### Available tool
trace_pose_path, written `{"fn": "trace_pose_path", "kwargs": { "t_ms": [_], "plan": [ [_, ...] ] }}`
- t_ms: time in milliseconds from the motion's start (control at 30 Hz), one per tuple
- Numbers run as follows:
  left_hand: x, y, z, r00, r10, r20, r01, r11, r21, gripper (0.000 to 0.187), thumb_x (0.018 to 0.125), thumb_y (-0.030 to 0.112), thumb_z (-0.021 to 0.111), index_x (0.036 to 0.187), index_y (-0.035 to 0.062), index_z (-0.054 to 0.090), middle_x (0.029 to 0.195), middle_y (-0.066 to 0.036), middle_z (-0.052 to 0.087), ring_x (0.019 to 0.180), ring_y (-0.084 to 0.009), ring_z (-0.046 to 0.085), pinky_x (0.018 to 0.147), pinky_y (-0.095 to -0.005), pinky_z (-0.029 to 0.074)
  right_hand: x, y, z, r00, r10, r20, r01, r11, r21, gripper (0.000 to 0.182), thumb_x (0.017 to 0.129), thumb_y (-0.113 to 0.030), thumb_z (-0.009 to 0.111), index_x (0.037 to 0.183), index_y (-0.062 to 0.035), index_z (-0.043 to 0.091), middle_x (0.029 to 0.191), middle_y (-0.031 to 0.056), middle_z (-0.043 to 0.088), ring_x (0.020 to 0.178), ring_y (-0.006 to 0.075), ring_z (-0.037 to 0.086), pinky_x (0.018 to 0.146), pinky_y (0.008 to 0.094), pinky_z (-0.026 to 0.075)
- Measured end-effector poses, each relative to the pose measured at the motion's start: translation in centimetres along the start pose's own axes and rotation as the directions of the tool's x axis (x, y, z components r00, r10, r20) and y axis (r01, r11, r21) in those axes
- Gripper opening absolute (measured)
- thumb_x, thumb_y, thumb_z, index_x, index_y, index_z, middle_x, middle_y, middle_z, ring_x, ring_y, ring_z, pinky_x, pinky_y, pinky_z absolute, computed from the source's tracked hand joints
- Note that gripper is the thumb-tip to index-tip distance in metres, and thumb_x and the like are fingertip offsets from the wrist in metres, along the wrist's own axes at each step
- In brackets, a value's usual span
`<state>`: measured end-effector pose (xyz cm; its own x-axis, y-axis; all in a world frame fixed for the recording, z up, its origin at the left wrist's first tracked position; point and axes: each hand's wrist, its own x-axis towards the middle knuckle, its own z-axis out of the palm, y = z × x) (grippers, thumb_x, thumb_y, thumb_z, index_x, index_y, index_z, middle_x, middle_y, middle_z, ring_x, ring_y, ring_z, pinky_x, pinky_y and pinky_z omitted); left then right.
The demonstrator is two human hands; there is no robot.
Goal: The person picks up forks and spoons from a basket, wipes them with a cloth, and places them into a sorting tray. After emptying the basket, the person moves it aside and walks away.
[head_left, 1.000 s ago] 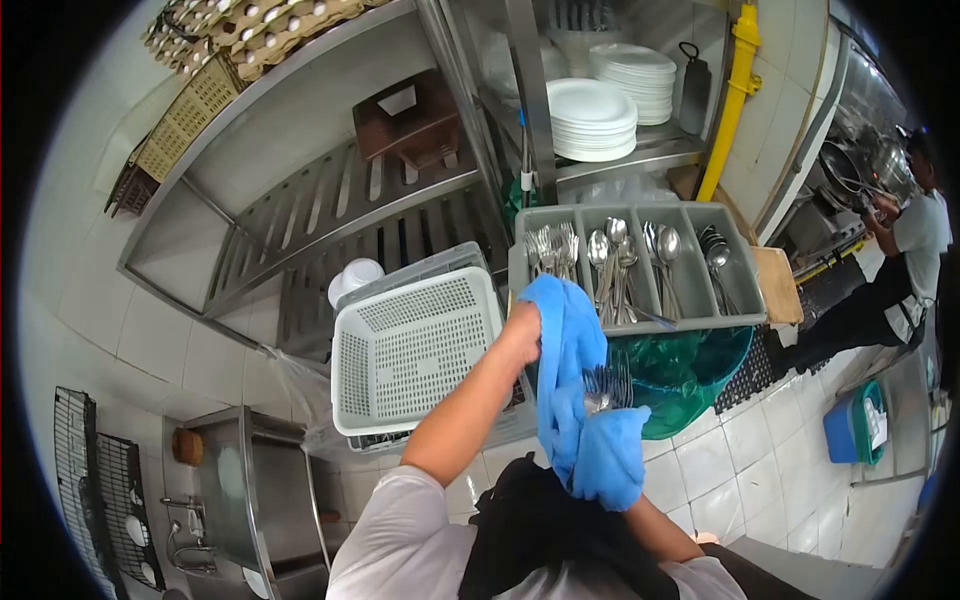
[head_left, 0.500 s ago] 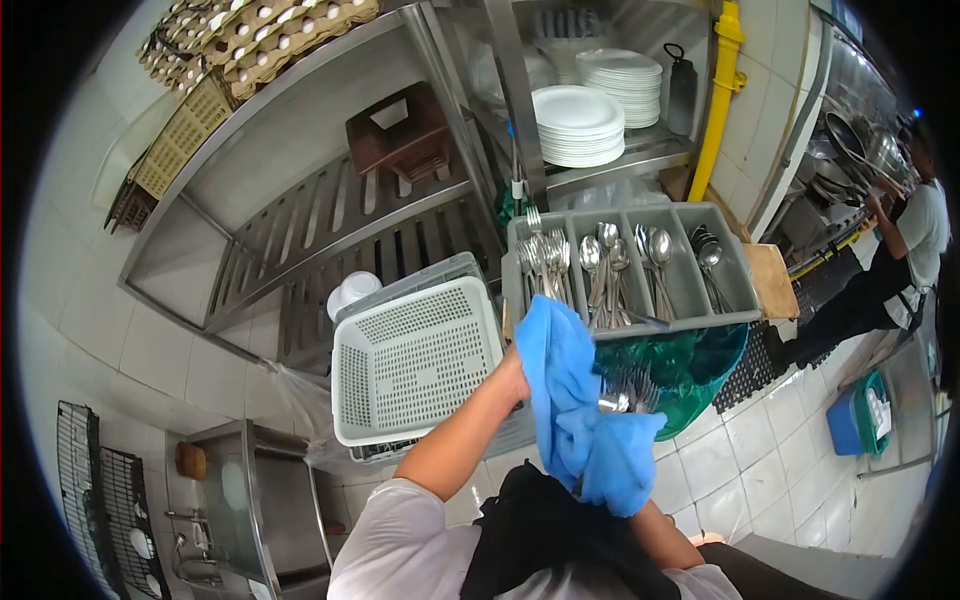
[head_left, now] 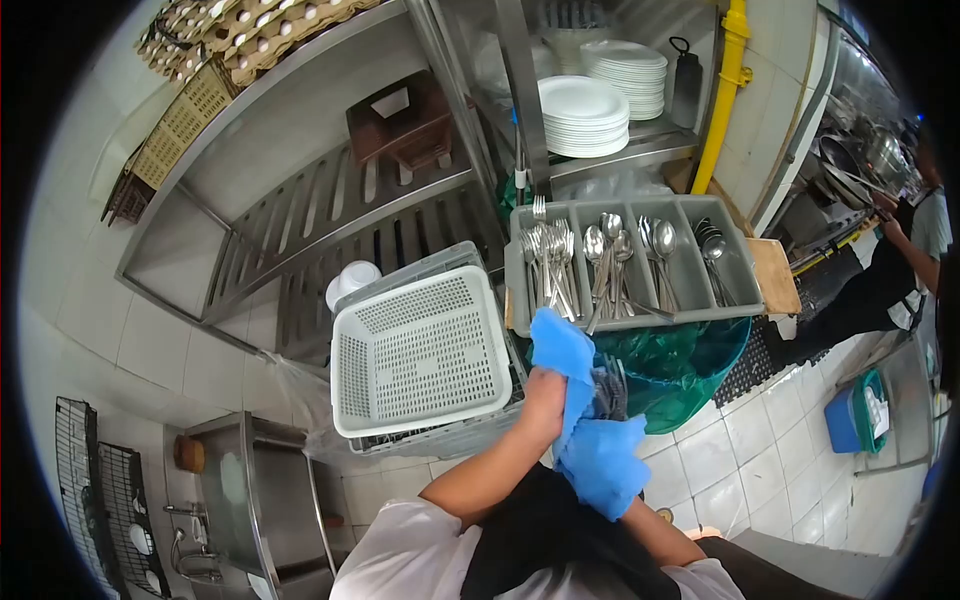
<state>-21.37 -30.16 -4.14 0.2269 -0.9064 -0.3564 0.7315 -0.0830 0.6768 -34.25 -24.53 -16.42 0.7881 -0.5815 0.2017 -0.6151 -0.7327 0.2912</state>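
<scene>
A blue cloth [head_left: 600, 465] stretches between my two hands in front of my apron. My left hand [head_left: 546, 400] is closed on its upper end, just below the grey cutlery tray [head_left: 670, 322]. The lower end drapes over my right hand, hiding its fingers; only the right wrist [head_left: 650, 525] and forearm show. A bundle of forks [head_left: 611, 388] sticks up out of the cloth between the hands, apparently gripped through it by my right hand. In the tray's compartments lie forks [head_left: 548, 255], spoons [head_left: 608, 250], more mixed cutlery [head_left: 660, 245] and dark-looking spoons [head_left: 711, 250].
Left of the tray stands a white perforated basket [head_left: 425, 355] on a grey crate. A green-lined bin [head_left: 690, 385] sits under the tray. Plates [head_left: 583, 115] are stacked on the steel shelf behind. A co-worker [head_left: 895, 270] stands at the far right near pans.
My left hand has drawn back from the tray's front edge toward my body, with the cloth bunching closer. One more fork seems to lie in the left compartment. The fork bundle stands higher.
</scene>
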Motion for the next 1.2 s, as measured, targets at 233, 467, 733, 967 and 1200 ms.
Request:
{"fn": "trace_pose_path", "kwargs": {
  "t_ms": [233,467,733,967,1200],
  "plan": [
    [3.2,3.6,0.1,0.812,0.452,0.370,-0.539,0.334,0.773,0.024,0.089,0.017,0.057,0.109,0.0035,0.058,0.096,-0.007,0.063,0.084,-0.0130,0.059,0.074,-0.0281,0.049,1.1,4.1,-9.6,0.857,0.417,0.303,-0.261,-0.155,0.953,0.023,0.089,-0.019,0.053,0.107,-0.0075,0.058,0.094,0.0080,0.059,0.082,0.0206,0.057,0.073,0.0311,0.048],
    [1.7,-0.1,-1.2,0.940,0.129,0.315,-0.210,0.949,0.236,0.029,0.090,0.010,0.058,0.118,0.0049,0.056,0.106,-0.008,0.063,0.098,-0.0160,0.060,0.084,-0.0318,0.050,3.0,4.7,-10.5,0.814,0.418,0.404,-0.139,-0.535,0.834,0.027,0.089,-0.024,0.053,0.109,-0.0064,0.056,0.096,0.0096,0.058,0.083,0.0226,0.057,0.073,0.0337,0.048],
    [0.8,5.3,4.3,0.783,0.604,0.151,-0.585,0.631,0.509,0.012,0.080,0.003,0.064,0.091,0.0018,0.064,0.082,-0.003,0.067,0.076,-0.0136,0.062,0.070,-0.0296,0.049,2.3,3.9,-10.4,0.818,0.388,0.426,-0.075,-0.661,0.747,0.033,0.089,-0.029,0.053,0.112,-0.0052,0.054,0.099,0.0115,0.057,0.085,0.0248,0.057,0.073,0.0367,0.048],
    [6.2,8.2,-5.0,0.924,0.226,0.308,-0.158,0.960,-0.230,0.021,0.092,0.027,0.056,0.094,0.0062,0.059,0.087,-0.005,0.062,0.080,-0.0183,0.060,0.078,-0.0320,0.050,2.0,4.6,-11.0,0.821,0.403,0.405,-0.132,-0.556,0.820,0.038,0.088,-0.033,0.053,0.114,-0.0041,0.053,0.101,0.0132,0.057,0.086,0.0268,0.057,0.073,0.0393,0.048],
    [-1.2,0.6,-2.9,0.963,0.068,0.259,-0.099,0.989,0.111,0.014,0.095,0.021,0.051,0.099,0.0083,0.056,0.099,-0.004,0.058,0.091,-0.0145,0.057,0.082,-0.0316,0.048,1.8,3.9,-9.7,0.943,0.233,0.236,-0.324,0.488,0.811,0.044,0.088,-0.037,0.053,0.116,-0.0030,0.051,0.103,0.0148,0.056,0.087,0.0288,0.057,0.073,0.0419,0.048]
  ]
}}
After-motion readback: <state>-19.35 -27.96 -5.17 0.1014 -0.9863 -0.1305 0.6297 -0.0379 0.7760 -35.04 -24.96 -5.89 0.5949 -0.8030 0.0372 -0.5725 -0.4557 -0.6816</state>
